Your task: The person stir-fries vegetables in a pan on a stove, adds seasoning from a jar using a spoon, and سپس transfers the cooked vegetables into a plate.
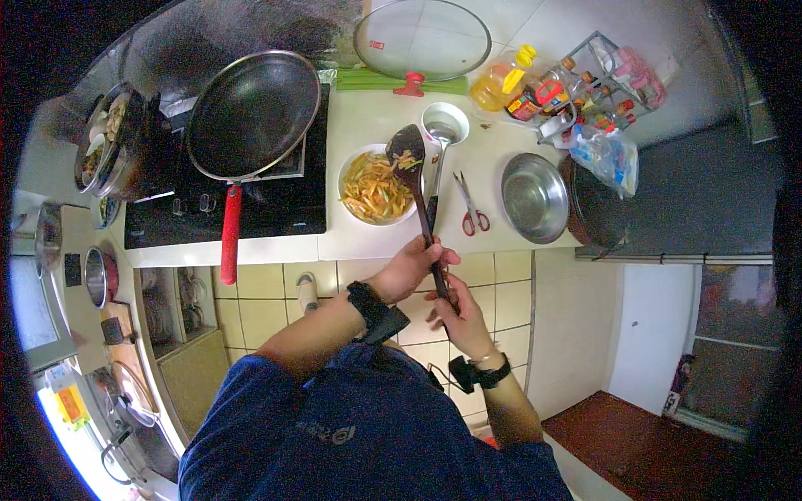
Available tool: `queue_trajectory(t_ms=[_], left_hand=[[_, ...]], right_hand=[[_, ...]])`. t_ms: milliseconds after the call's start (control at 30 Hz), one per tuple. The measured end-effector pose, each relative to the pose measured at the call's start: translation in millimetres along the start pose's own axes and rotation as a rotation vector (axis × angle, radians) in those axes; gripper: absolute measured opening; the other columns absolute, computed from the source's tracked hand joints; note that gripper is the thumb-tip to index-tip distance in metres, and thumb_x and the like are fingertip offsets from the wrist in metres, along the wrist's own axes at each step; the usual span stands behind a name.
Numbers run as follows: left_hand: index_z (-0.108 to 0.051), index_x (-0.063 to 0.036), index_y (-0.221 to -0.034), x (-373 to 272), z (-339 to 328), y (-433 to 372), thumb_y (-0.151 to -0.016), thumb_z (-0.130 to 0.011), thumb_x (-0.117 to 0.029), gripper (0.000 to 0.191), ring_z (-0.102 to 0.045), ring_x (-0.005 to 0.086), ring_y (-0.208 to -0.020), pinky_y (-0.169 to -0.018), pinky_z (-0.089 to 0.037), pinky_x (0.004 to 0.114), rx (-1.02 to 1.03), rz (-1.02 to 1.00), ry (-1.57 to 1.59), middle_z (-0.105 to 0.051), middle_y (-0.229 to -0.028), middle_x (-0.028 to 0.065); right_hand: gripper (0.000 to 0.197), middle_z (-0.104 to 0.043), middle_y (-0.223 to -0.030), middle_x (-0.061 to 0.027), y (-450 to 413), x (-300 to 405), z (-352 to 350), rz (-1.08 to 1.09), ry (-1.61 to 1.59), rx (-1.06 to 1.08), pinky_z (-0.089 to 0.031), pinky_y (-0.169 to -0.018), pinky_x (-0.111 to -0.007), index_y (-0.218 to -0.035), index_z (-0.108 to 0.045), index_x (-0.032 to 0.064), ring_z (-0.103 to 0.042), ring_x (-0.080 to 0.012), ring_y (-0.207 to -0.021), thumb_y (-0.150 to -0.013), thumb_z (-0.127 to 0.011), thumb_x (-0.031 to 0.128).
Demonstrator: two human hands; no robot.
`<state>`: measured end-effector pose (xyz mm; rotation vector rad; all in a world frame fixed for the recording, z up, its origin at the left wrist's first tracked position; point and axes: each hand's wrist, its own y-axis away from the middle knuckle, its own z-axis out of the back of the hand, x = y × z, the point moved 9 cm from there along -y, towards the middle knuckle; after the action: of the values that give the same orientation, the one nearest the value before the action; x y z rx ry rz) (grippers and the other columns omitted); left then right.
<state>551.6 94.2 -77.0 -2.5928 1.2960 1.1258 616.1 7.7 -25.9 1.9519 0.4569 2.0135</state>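
Observation:
My left hand (410,269) is closed around the handle of a dark wooden spatula (421,194). My right hand (462,316) holds the same handle near its lower end. Bits of food cling to the spatula's head, which is over the upper right rim of a white bowl (346,210). Shredded, cooked food (376,191) in orange and green fills that bowl. Just right of the spatula, a metal ladle (443,141) rests in a small white bowl (462,119), its dark handle partly behind the spatula. Red-handled scissors (470,206) lie farther right with their blades apart.
A red-handled frying pan (254,116) sits on the black cooktop (188,222). A steel basin (534,197) stands near the counter's right end. Behind are an oil bottle (492,87), several seasoning bottles and a glass lid (423,37). Another pot (128,156) is at the far left.

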Motion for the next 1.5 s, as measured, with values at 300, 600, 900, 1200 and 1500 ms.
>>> queue_trajectory(t_ms=[300,600,900,1200,1500], left_hand=[[-0.041,-0.0008,-0.129,12,-2,17,-0.092,-0.054,-0.038,0.054,-0.037,0.0264,-0.130,-0.112,-0.023,0.044,0.108,0.016,0.427,-0.044,-0.137,0.0145],[-0.041,-0.0027,-0.127,17,18,10,-0.088,-0.060,-0.031,0.052,-0.043,0.0259,-0.124,-0.108,-0.030,0.041,0.053,-0.058,0.455,-0.053,-0.124,0.0124],[-0.045,-0.0038,-0.122,5,8,21,-0.084,-0.063,-0.023,0.047,-0.047,0.0258,-0.120,-0.107,-0.031,0.041,0.011,-0.033,0.412,-0.053,-0.124,0.0122],[-0.048,-0.0024,-0.119,2,3,21,-0.083,-0.061,-0.023,0.043,-0.048,0.0251,-0.119,-0.106,-0.032,0.040,0.025,-0.024,0.400,-0.056,-0.119,0.0113],[-0.049,-0.0038,-0.106,-1,2,22,-0.074,-0.060,-0.011,0.034,-0.048,0.0242,-0.110,-0.102,-0.033,0.036,-0.038,0.004,0.458,-0.055,-0.106,0.0092]], right_hand=[[0.058,-0.061,-0.098,-0.0260,-16,5,-21,0.224,0.746,-0.150,-0.048,-0.070,-0.049,-0.143,-0.028,0.0122,-0.059,-0.0430,-0.086,-0.089,-0.046,0.006],[0.061,-0.062,-0.091,-0.0230,-4,35,-28,0.414,0.835,-0.301,-0.049,-0.066,-0.047,-0.143,-0.029,0.0103,-0.060,-0.0404,-0.081,-0.087,-0.051,0.007],[0.058,-0.061,-0.086,-0.0239,-3,28,-31,0.319,0.865,-0.260,-0.047,-0.063,-0.047,-0.142,-0.031,0.0103,-0.059,-0.0403,-0.076,-0.086,-0.049,0.006],[0.054,-0.061,-0.085,-0.0235,-5,12,-31,0.263,0.880,-0.222,-0.047,-0.063,-0.047,-0.139,-0.035,0.0087,-0.058,-0.0409,-0.076,-0.087,-0.049,0.008],[0.059,-0.060,-0.077,-0.0225,-8,-1,-31,0.278,0.872,-0.258,-0.046,-0.060,-0.048,-0.142,-0.031,0.0110,-0.058,-0.0394,-0.069,-0.087,-0.051,0.009]])
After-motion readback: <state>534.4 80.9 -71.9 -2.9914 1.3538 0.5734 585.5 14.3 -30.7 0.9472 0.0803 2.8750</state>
